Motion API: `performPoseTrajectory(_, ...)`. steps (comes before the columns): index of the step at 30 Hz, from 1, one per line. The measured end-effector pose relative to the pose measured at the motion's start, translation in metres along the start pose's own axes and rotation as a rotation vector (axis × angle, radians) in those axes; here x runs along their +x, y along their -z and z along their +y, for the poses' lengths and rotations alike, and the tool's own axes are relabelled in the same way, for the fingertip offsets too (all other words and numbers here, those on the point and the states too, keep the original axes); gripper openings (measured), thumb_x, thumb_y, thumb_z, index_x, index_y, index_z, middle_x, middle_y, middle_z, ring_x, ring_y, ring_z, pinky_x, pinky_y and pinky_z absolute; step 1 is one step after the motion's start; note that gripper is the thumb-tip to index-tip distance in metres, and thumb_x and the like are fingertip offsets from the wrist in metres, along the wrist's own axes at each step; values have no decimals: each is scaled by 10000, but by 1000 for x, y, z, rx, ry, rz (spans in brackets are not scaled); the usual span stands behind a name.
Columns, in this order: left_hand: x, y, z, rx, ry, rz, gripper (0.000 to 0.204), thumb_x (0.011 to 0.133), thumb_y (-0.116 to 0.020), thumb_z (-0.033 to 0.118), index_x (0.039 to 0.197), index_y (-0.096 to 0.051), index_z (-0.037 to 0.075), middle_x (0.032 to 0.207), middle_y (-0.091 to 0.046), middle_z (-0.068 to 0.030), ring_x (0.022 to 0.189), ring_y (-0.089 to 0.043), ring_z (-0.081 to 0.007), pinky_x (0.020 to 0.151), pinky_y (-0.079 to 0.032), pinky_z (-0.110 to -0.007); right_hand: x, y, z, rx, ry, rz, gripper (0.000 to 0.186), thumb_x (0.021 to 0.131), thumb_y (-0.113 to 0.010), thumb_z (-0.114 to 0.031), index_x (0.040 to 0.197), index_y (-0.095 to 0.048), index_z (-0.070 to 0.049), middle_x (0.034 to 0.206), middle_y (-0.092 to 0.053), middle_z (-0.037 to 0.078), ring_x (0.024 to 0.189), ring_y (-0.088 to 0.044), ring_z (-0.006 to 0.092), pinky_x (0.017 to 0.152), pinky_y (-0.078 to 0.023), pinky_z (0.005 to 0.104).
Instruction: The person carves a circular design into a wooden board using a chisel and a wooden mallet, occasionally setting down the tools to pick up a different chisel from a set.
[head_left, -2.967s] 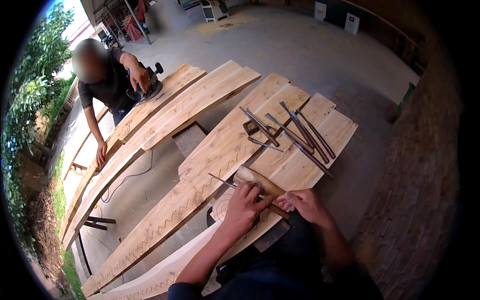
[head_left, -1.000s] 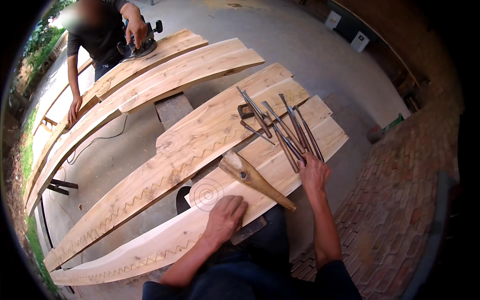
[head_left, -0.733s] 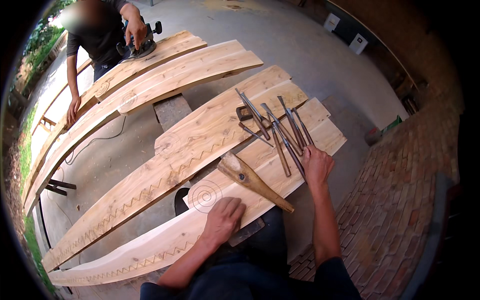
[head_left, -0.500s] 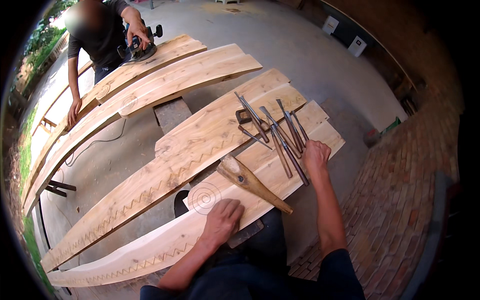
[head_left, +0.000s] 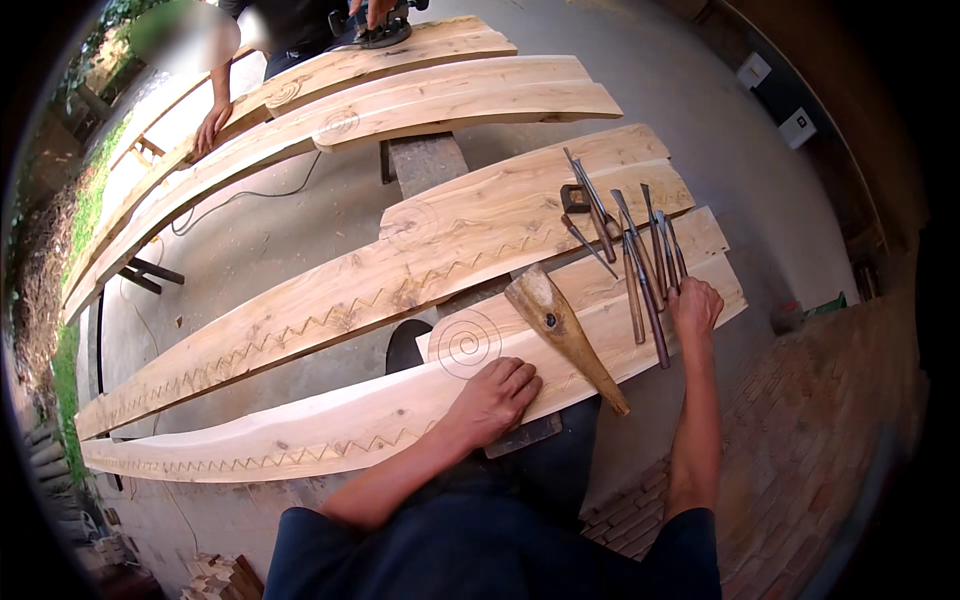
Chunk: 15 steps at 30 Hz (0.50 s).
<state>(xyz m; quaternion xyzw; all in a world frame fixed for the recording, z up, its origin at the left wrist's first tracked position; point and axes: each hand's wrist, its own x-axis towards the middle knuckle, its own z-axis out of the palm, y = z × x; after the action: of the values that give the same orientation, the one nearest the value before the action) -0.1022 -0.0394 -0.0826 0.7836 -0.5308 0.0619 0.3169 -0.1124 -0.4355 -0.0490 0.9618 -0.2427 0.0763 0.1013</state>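
Fingers curled, my left hand [head_left: 497,400] rests on the near pale plank [head_left: 330,415], just beside a drawn spiral [head_left: 466,343]. Whatever may be inside its fingers is hidden. My right hand [head_left: 697,303] is closed around the lower end of a slim carving chisel [head_left: 677,248] at the plank's right part. Several more chisels with wooden handles, such as a long dark-handled chisel [head_left: 655,325], lie side by side left of that hand. Between my hands a club-shaped wooden mallet [head_left: 565,335] lies slanted across the plank, its narrow end past the near edge.
Beyond lies a second plank [head_left: 420,270] with a zigzag line. A small dark square-framed tool [head_left: 575,198] sits among the chisels. Farther off, a person's hand [head_left: 213,127] presses on another plank [head_left: 400,68], beside a router [head_left: 384,25]. A cable [head_left: 250,194] trails over the floor.
The view has shifted, so the planks and tools appear farther right and higher. My right hand stays on the chisel, and my left stays curled on the plank.
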Motion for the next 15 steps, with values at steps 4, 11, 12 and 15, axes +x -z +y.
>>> performPoseTrajectory(4,-6,0,-2,1,-31,21,498,731,-732,160,1194,-682,-15,1228,-676,-165,1134,-645,-327,968,-558,-405,-1,3,-4,23,-3,57,204,896,-729,-227,870,-717,-25,849,-734,213,833,-714,430,775,-536,533)
performPoseTrajectory(11,-4,-1,0,8,-50,11,497,739,-733,156,1200,-678,-20,1201,-684,-164,1110,-656,-318,959,-562,-397,-7,60,-37,296,-6,202,172,952,-689,-214,925,-662,-47,746,-722,164,709,-707,414,686,-525,521)
performPoseTrajectory(12,-5,-1,0,9,-47,6,495,741,-732,154,1201,-678,-19,1200,-684,-163,1109,-657,-316,958,-562,-395,-6,68,-44,427,41,229,148,979,-663,-188,969,-646,-41,738,-713,163,705,-701,418,691,-516,531)
performPoseTrajectory(15,-3,0,0,8,-59,13,486,746,-728,148,1199,-679,-22,1197,-685,-160,1098,-660,-311,950,-564,-391,1,89,-61,588,0,44,145,984,-658,-180,974,-655,-35,742,-704,179,722,-698,423,698,-517,525)
